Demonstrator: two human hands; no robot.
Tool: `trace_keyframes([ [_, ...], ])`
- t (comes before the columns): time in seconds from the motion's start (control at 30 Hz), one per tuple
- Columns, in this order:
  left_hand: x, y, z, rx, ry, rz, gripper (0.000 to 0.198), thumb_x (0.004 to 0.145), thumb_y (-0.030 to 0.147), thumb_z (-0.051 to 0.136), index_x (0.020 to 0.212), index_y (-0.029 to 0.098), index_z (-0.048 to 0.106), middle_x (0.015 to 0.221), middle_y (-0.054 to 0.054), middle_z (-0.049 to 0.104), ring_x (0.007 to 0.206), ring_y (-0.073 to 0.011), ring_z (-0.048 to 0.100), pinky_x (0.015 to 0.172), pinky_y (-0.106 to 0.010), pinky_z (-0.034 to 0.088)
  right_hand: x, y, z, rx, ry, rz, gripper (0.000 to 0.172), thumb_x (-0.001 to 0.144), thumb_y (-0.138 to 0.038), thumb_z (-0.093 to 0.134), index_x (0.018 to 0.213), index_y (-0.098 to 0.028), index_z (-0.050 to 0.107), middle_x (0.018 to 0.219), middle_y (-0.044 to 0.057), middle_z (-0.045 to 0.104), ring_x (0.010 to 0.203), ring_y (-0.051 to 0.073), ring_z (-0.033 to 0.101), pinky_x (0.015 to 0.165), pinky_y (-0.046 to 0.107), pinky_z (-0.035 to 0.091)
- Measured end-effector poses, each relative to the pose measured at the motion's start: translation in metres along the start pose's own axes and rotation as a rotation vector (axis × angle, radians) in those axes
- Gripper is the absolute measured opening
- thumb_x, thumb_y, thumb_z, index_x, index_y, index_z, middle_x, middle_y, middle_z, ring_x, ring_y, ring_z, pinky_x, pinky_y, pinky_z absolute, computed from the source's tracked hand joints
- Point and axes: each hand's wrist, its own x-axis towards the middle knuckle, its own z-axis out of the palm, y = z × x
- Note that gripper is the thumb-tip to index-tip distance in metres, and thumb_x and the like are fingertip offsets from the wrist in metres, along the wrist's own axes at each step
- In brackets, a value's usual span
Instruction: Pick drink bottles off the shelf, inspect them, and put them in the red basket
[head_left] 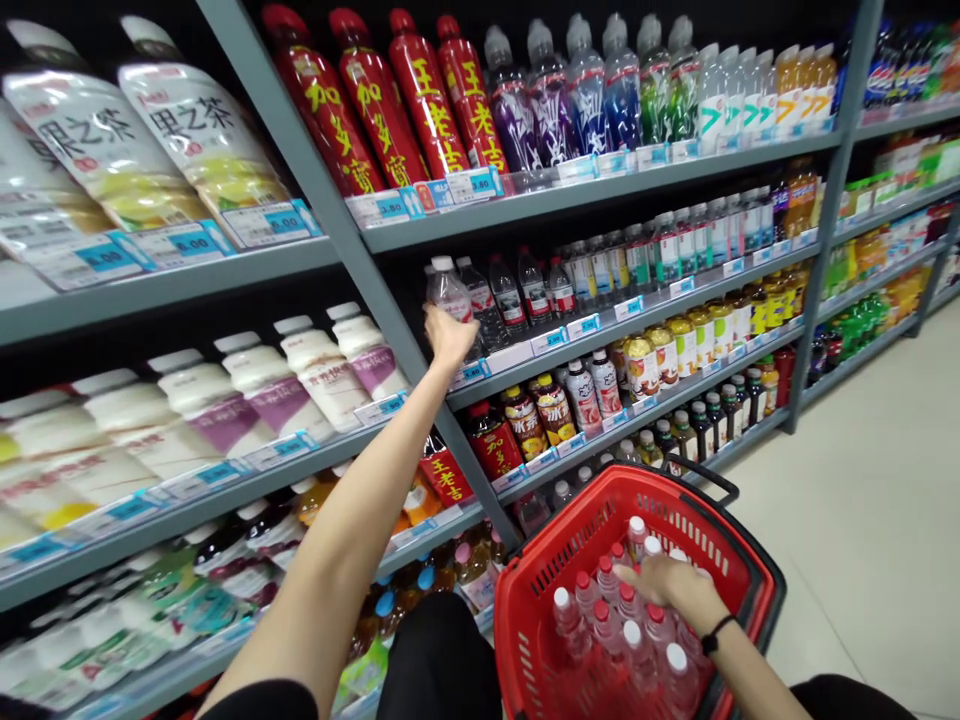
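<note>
My left hand (448,335) reaches up to the second shelf and wraps round a clear water bottle (448,290) with a white cap at the left end of its row. My right hand (670,587) is down in the red shopping basket (540,590), fingers curled over the tops of several clear bottles with red and white caps (622,630) that stand in it. A black band sits on that wrist.
Grey shelving (600,190) runs along the left and ahead, packed with drinks: red bottles (375,95) on top, white milk-type bottles (300,375) to the left, price tags on the rails. Pale tiled floor (862,500) lies to the right.
</note>
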Motion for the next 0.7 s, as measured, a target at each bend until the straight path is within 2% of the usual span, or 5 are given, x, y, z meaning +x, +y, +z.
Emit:
trace_keyframes([
  [0.23, -0.043, 0.001, -0.017, -0.114, 0.169, 0.509, 0.076, 0.083, 0.029, 0.075, 0.146, 0.009, 0.039, 0.145, -0.020, 0.057, 0.138, -0.0292, 0.056, 0.120, -0.038, 0.045, -0.012, -0.011, -0.016, -0.042, -0.146, 0.018, 0.067, 0.110, -0.047, 0.037, 0.130, 0.007, 0.071, 0.132, 0.037, 0.067, 0.131, 0.045, 0.065, 0.110, 0.053, 0.053],
  [0.43, -0.103, -0.002, -0.044, -0.397, 0.291, 0.552, 0.070, 0.081, 0.051, 0.078, 0.134, 0.016, 0.047, 0.128, -0.017, 0.066, 0.117, -0.0276, 0.068, 0.105, -0.042, 0.056, -0.004, -0.005, -0.013, 0.039, -0.095, -0.087, 0.062, 0.110, -0.050, 0.035, 0.133, -0.001, 0.067, 0.128, 0.031, 0.073, 0.122, 0.039, 0.072, 0.105, 0.048, 0.054],
  [0.53, -0.160, -0.006, -0.054, -0.605, 0.124, 0.514, 0.054, 0.079, 0.051, 0.077, 0.115, 0.019, 0.054, 0.100, -0.008, 0.071, 0.084, -0.0211, 0.071, 0.080, -0.037, 0.062, 0.007, -0.005, -0.013, 0.346, 0.149, -0.274, 0.056, 0.109, -0.051, 0.027, 0.119, -0.014, 0.069, 0.118, 0.020, 0.077, 0.112, 0.031, 0.074, 0.103, 0.044, 0.052],
  [0.63, -0.217, -0.011, -0.056, -0.683, -0.284, 0.496, 0.051, 0.077, 0.046, 0.078, 0.115, 0.020, 0.056, 0.092, -0.005, 0.072, 0.072, -0.0171, 0.068, 0.069, -0.032, 0.060, 0.014, -0.017, -0.014, 0.986, 0.439, -0.407, 0.058, 0.102, -0.065, 0.035, 0.101, -0.019, 0.069, 0.103, 0.016, 0.078, 0.101, 0.031, 0.073, 0.099, 0.044, 0.054],
  [0.7, -0.243, -0.015, -0.049, -0.671, -0.526, 0.423, 0.058, 0.077, 0.045, 0.079, 0.123, 0.020, 0.056, 0.091, -0.003, 0.073, 0.070, -0.0167, 0.066, 0.067, -0.032, 0.059, 0.015, -0.033, -0.010, 1.364, 0.353, -0.434, 0.064, 0.096, -0.077, 0.041, 0.102, -0.020, 0.069, 0.100, 0.015, 0.078, 0.096, 0.031, 0.073, 0.089, 0.043, 0.058],
])
